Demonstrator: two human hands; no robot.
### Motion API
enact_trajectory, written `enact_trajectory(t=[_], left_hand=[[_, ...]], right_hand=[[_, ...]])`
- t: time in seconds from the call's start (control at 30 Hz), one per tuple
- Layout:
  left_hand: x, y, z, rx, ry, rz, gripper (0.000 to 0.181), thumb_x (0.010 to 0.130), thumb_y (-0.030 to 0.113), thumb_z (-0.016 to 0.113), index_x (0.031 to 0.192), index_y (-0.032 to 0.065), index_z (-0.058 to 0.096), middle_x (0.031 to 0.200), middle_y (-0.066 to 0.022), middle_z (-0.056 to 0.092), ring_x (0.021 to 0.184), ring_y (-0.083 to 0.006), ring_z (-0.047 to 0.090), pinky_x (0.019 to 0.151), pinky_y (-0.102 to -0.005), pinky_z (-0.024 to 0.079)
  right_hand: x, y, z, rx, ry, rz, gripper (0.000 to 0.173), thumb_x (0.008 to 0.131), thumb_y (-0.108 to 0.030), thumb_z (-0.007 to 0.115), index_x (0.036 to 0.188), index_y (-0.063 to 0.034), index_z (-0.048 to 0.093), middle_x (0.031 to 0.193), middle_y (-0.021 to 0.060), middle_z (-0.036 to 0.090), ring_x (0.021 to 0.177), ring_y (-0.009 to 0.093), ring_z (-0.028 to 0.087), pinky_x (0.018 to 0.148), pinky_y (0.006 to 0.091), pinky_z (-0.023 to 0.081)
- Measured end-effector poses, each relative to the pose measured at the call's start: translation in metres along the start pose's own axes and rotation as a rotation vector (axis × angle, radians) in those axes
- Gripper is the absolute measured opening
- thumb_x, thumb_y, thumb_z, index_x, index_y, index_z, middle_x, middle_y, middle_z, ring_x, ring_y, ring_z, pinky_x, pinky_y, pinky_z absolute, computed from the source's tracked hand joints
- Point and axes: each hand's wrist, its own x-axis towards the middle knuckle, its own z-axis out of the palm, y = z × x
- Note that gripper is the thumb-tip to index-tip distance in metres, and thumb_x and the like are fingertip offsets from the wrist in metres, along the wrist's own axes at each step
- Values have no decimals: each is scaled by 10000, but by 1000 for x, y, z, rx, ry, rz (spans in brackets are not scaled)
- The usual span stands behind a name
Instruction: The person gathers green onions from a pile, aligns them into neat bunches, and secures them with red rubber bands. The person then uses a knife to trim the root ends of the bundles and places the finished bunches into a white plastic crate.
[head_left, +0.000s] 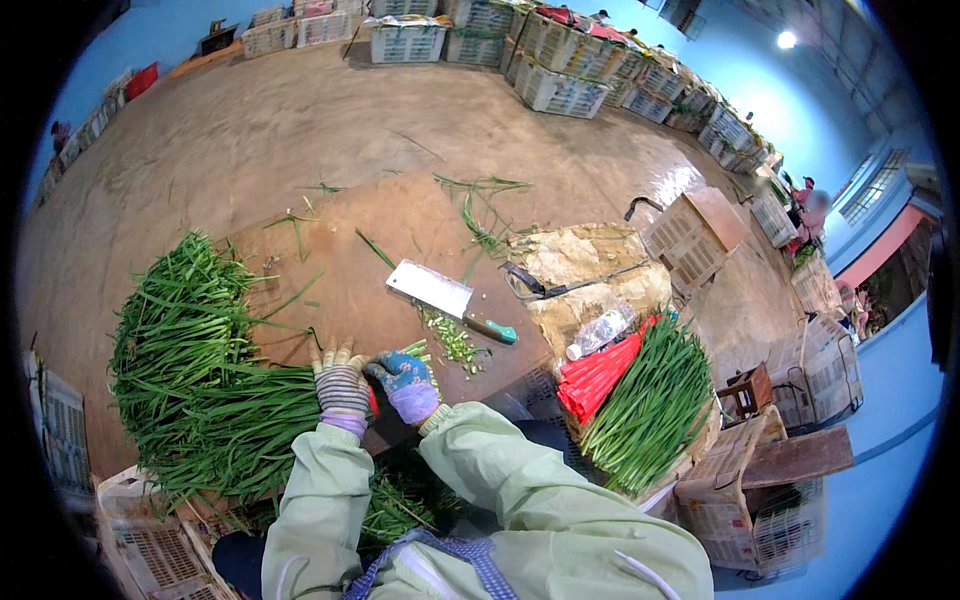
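Observation:
My left hand (341, 386), in a striped knit glove, lies over a bunch of leafy green stems (262, 405) that look like garlic chives. My right hand (405, 381), in a blue floral glove, is closed at the same bunch, close beside the left. Pale cut ends (416, 349) poke out past the right hand. Between the wrists shows a bit of red strip (373, 401), partly hidden. A cleaver (431, 289) with a green-tipped handle rests on the brown board (360, 300), beside chopped stem ends (454, 337).
A large heap of greens (180, 315) covers the board's left side. At right, red strips (600, 375), a plastic bottle (601, 330) and another pile of greens (652, 405) lie on worn cardboard (592, 259). Plastic crates (690, 232) stand around; people (810, 217) sit far right.

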Motion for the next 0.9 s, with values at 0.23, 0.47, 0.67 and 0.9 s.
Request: enact_trajectory(t=[0.23, 0.47, 0.67, 0.9], left_hand=[[-10, -11, 12, -219, -157, -104, 259, 686, 31, 522, 881, 146, 648, 658, -89, 600, 670, -228, 591, 1031, -435, 269], [-18, -32, 59, -472, -39, -358, 134, 717, 104, 582, 831, 70, 645, 733, -167, 615, 718, -315, 584, 826, -395, 427], [-6, -12, 23, -251, -96, -260, 111, 706, 115, 590, 779, 51, 645, 703, -198, 595, 670, -353, 566, 667, -420, 446], [-3, -11, 17, -141, -77, -235, 111, 692, 97, 566, 770, 60, 635, 659, -189, 586, 660, -349, 569, 642, -443, 435]], right_hand=[[-4, 1, 2, 10, -17, -11, 143, 797, -142, 562, 877, -46, 631, 859, 146, 602, 800, 297, 580, 710, 351, 453], [2, -2, -4, 63, 11, -16, 248, 801, -223, 562, 985, -58, 577, 986, 148, 580, 886, 315, 563, 776, 368, 449], [4, -7, -3, -314, -15, -67, 192, 798, -239, 557, 889, -74, 595, 851, 113, 578, 797, 296, 577, 685, 384, 458], [4, -12, 13, -401, 152, -180, 106, 777, -194, 540, 807, -98, 574, 764, 110, 557, 716, 286, 571, 626, 387, 453]])
